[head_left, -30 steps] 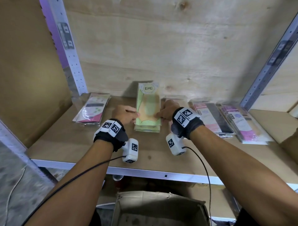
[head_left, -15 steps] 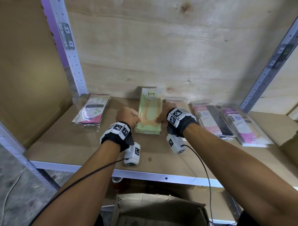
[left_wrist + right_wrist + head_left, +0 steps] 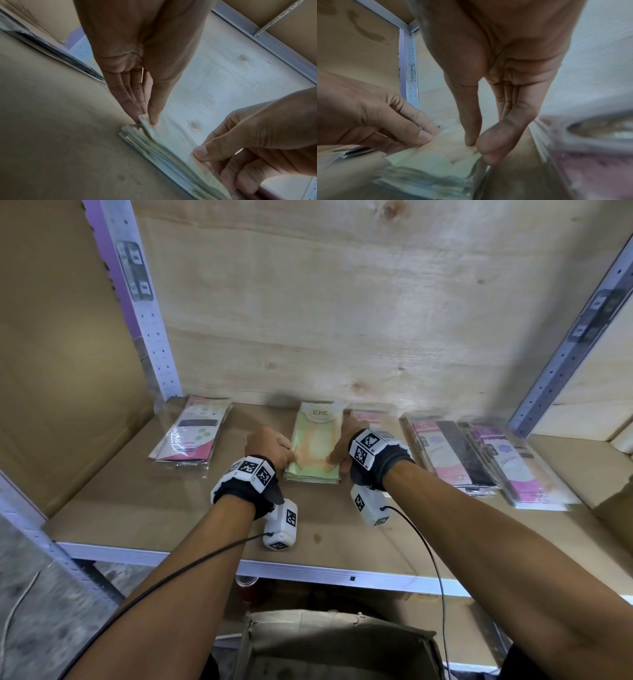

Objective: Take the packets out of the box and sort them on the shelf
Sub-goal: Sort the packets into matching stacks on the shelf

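I see the stack of pale green plastic-wrapped packets [image 3: 317, 446] lying flat on the brown board shelf [image 3: 144, 508], at the centre of the head view, its far end close to the pale plywood back wall [image 3: 342, 320]. My left hand [image 3: 269, 445] sits at the stack's left edge and my right hand [image 3: 344, 448] at its right edge, so the stack lies between them.

In the left wrist view the left hand's fingers [image 3: 135, 102] lie straight and pressed together beneath the corner of the top packet, and the thumb presses down on that corner from above: a pinch on the stack's near left corner. In the right wrist view the right hand's thumb comes down on the top packet near its right edge, and the forefinger [image 3: 496, 142] curls in against the side of the stack just beside it, so this hand pinches the right edge. The other fingers of that hand lie close together behind the forefinger.

At the left of the head view a pink and white flat packet [image 3: 191, 436] lies well apart from the stack. At the right lie pink and black flat packets [image 3: 452, 453], with more pink and white packets [image 3: 517, 467] just beside them. The top of a brown cardboard box [image 3: 335, 642] shows at the bottom centre, below the shelf edge.
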### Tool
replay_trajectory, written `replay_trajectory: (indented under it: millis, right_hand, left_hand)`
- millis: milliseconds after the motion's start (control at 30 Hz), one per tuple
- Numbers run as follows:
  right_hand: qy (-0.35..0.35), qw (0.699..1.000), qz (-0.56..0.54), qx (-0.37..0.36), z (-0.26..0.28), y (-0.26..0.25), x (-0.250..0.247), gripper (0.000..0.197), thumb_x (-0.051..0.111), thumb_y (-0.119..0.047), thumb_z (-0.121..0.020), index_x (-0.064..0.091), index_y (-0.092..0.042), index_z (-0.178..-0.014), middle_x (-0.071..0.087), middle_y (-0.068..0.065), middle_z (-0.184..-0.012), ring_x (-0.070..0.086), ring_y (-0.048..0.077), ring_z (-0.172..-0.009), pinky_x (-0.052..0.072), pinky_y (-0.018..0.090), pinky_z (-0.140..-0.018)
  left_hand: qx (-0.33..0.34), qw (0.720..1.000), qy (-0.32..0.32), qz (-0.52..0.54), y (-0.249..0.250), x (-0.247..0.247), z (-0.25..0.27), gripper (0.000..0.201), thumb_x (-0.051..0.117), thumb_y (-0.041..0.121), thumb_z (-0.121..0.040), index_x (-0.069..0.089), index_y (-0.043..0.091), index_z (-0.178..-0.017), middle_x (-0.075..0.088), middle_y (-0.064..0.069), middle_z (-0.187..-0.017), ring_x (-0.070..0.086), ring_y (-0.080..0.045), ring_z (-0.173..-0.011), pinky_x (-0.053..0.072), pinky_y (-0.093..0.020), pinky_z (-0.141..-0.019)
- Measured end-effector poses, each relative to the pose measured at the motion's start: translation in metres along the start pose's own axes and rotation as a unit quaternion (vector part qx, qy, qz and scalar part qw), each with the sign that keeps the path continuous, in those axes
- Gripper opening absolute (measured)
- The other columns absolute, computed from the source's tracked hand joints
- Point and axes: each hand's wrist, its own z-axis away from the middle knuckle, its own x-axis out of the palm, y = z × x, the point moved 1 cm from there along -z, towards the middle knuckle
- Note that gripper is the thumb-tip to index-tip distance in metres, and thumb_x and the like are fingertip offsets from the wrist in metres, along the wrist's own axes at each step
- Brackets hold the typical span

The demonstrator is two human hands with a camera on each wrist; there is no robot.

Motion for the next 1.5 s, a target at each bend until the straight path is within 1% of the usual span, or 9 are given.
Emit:
replay_trajectory:
  millis: [300,467,567,700,833,1000,1133,1267,1500]
  right_hand:
    - [0.003,0.999,-0.032,-0.011,-0.008,0.005,0.006,0.099,0.089,-0.025,-0.064,0.029,-0.005,-0.140,0.067,0.015,-0.104,0.068,0.033,-0.097,0.056,0.054,-0.085]
    - [0.010,0.999,-0.037,-0.023,-0.001,0.000,0.002,0.076,0.089,-0.011,-0.065,0.047,0.005,-0.127,0.070,0.021,-0.102,0.069,0.037,-0.092,0.058,0.050,-0.080]
    - [0.024,0.999,0.028,-0.023,0.000,-0.004,0.001,0.065,0.091,-0.017,-0.064,0.057,0.000,-0.117,0.066,0.015,-0.107,0.066,0.033,-0.089,0.052,0.036,-0.053]
    - [0.040,0.993,0.110,-0.020,-0.006,-0.012,0.000,0.081,0.086,-0.026,-0.072,0.044,0.005,-0.135,0.057,0.018,-0.130,0.061,0.031,-0.112,0.040,0.024,-0.053]
    - [0.089,0.988,0.108,-0.059,-0.007,-0.031,-0.003,0.022,0.069,-0.020,-0.081,0.055,-0.007,-0.093,0.060,0.021,-0.118,0.060,0.031,-0.082,0.041,0.024,-0.051]
    - [0.039,0.990,-0.042,-0.132,-0.009,-0.080,0.017,0.015,0.064,-0.017,-0.083,0.067,-0.003,-0.086,0.072,0.016,-0.083,0.073,0.030,-0.073,0.062,0.038,-0.069]
    - [-0.071,0.965,-0.214,-0.138,-0.009,-0.116,0.046,0.003,0.062,-0.008,-0.090,0.063,-0.006,-0.092,0.071,0.018,-0.083,0.074,0.036,-0.079,0.059,0.037,-0.083]
    - [-0.141,0.929,-0.321,-0.121,-0.005,-0.141,0.071,0.013,0.054,0.002,-0.094,0.056,0.003,-0.107,0.061,0.015,-0.078,0.066,0.023,-0.059,0.061,0.031,-0.059]
    - [-0.167,0.902,-0.386,-0.093,0.000,-0.158,0.103,0.014,0.061,0.006,-0.091,0.053,-0.006,-0.092,0.061,0.017,-0.092,0.061,0.023,-0.069,0.059,0.036,-0.064]
  left_hand:
    - [-0.016,1.000,-0.008,0.007,-0.002,0.001,-0.003,0.021,0.084,0.010,-0.075,0.079,0.006,-0.095,0.077,-0.013,-0.097,0.073,-0.030,-0.094,0.058,-0.039,-0.091]
    - [-0.024,0.999,-0.015,0.019,-0.004,0.001,-0.005,0.023,0.085,0.010,-0.075,0.078,0.003,-0.096,0.076,-0.015,-0.098,0.072,-0.032,-0.096,0.058,-0.040,-0.092]
    - [-0.014,0.999,-0.022,0.022,-0.005,-0.001,-0.006,0.019,0.084,0.011,-0.076,0.076,0.001,-0.091,0.075,-0.018,-0.097,0.072,-0.032,-0.093,0.058,-0.043,-0.090]
    - [0.001,1.000,0.003,0.020,-0.013,-0.024,-0.012,0.029,0.081,0.022,-0.081,0.073,0.006,-0.103,0.072,-0.015,-0.104,0.070,-0.028,-0.097,0.056,-0.044,-0.094]
    - [0.009,0.995,0.092,0.040,-0.024,-0.069,-0.019,0.038,0.077,0.022,-0.083,0.071,0.004,-0.116,0.071,-0.009,-0.111,0.066,-0.030,-0.106,0.051,-0.036,-0.099]
    - [-0.006,0.986,0.166,0.004,-0.052,-0.119,-0.022,0.013,0.072,0.017,-0.084,0.062,0.020,-0.092,0.056,-0.005,-0.090,0.051,-0.019,-0.085,0.042,-0.028,-0.082]
    - [-0.059,0.985,0.159,-0.022,-0.079,-0.140,-0.023,0.020,0.069,0.019,-0.087,0.065,0.001,-0.095,0.064,-0.021,-0.083,0.060,-0.035,-0.085,0.045,-0.038,-0.076]
    - [-0.047,0.990,0.120,-0.051,-0.092,-0.147,-0.023,0.045,0.069,0.018,-0.088,0.058,-0.008,-0.123,0.065,-0.027,-0.119,0.063,-0.039,-0.105,0.046,-0.040,-0.081]
    - [-0.054,0.995,0.087,0.019,-0.104,-0.149,-0.024,0.033,0.071,0.014,-0.087,0.062,0.006,-0.118,0.061,-0.002,-0.078,0.056,-0.018,-0.070,0.051,-0.020,-0.068]
